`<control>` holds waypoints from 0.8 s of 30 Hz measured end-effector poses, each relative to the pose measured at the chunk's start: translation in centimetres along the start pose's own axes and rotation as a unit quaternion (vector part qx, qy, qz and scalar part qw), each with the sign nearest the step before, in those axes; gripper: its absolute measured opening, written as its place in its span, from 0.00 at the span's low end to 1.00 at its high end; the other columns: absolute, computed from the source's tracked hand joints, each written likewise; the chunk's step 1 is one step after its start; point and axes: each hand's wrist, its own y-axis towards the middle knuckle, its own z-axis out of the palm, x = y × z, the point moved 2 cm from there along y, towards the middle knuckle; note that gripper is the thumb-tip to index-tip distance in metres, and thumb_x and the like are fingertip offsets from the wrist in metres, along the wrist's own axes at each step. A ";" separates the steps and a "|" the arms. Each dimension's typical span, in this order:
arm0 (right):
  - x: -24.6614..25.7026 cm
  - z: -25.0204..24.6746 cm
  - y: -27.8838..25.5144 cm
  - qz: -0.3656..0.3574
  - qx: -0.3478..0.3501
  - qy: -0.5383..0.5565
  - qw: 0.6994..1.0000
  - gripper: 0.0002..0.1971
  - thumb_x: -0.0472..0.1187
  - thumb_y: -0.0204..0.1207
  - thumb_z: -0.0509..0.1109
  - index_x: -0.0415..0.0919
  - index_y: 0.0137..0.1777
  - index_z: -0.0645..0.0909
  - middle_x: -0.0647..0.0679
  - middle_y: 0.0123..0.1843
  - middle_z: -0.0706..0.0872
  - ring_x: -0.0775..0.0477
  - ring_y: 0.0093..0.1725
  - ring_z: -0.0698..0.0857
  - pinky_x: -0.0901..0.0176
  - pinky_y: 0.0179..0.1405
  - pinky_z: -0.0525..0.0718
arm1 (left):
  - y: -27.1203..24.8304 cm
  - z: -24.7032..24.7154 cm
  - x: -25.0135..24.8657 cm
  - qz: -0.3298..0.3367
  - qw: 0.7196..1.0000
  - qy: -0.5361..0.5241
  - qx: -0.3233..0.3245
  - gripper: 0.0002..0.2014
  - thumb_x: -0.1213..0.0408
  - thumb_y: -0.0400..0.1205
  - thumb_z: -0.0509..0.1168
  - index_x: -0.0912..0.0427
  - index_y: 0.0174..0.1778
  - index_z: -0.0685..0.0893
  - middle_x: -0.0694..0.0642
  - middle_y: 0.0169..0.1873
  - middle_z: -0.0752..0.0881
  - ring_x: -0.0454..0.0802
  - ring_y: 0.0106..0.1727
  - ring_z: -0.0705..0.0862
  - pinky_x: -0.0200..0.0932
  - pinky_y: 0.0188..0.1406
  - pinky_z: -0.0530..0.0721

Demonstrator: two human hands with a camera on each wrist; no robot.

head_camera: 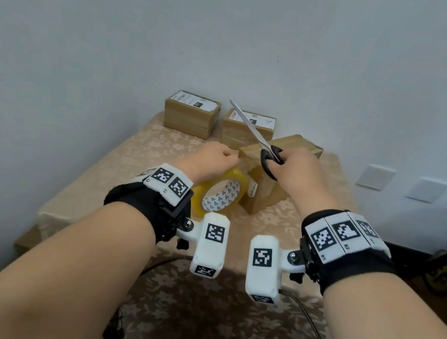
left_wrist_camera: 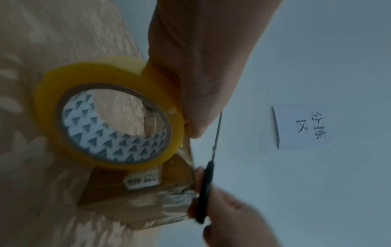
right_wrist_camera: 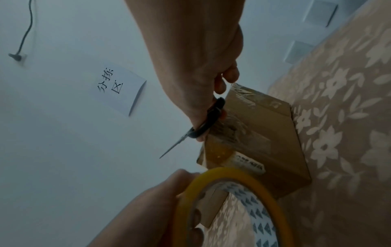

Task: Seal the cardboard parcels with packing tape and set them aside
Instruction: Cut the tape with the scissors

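A brown cardboard parcel (head_camera: 269, 191) lies on the patterned tablecloth (head_camera: 142, 149), with clear tape wrinkled over its top (right_wrist_camera: 243, 93). My left hand (head_camera: 213, 158) grips a yellow roll of packing tape (head_camera: 220, 195) held upright against the parcel's near-left corner (left_wrist_camera: 110, 123). My right hand (head_camera: 297, 167) hovers over the parcel and holds black-handled scissors (head_camera: 270, 156); their blades look closed and point up and to the back left (right_wrist_camera: 203, 125). A white label (left_wrist_camera: 142, 181) is stuck on the parcel's side.
Two smaller taped parcels (head_camera: 191, 114) (head_camera: 246, 128) with white labels stand side by side at the table's far edge by the wall. A paper sign (right_wrist_camera: 119, 88) with handwriting hangs on the wall. Wall plates (head_camera: 375, 177) sit to the right; cables trail below.
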 end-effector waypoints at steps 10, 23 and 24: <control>-0.9 -0.9 -0.4 -0.007 0.017 0.074 0.997 0.13 0.45 0.79 0.69 0.38 0.35 0.82 0.47 0.27 0.75 0.44 0.32 0.74 0.59 0.27 0.66 | -1.0 0.1 -0.3 0.000 0.997 -0.045 -0.059 0.06 0.63 0.80 0.67 0.60 0.48 0.87 0.48 0.43 0.82 0.45 0.44 0.79 0.42 0.46 0.77; -5.1 -4.6 -5.8 0.042 0.454 0.150 0.877 0.43 0.81 0.40 0.72 0.42 0.41 0.79 0.52 0.28 0.77 0.59 0.18 0.63 0.71 0.18 0.65 | -0.3 0.7 0.4 -0.022 0.983 -0.162 -0.082 0.11 0.60 0.80 0.70 0.67 0.47 0.88 0.50 0.42 0.86 0.48 0.46 0.84 0.45 0.50 0.82; -5.4 -4.6 -6.0 0.048 0.449 0.139 0.881 0.42 0.79 0.42 0.70 0.41 0.41 0.78 0.52 0.27 0.76 0.59 0.18 0.62 0.71 0.18 0.65 | -0.2 0.6 0.5 -0.024 0.983 -0.159 -0.084 0.12 0.60 0.80 0.70 0.67 0.47 0.88 0.53 0.42 0.87 0.49 0.45 0.84 0.47 0.51 0.83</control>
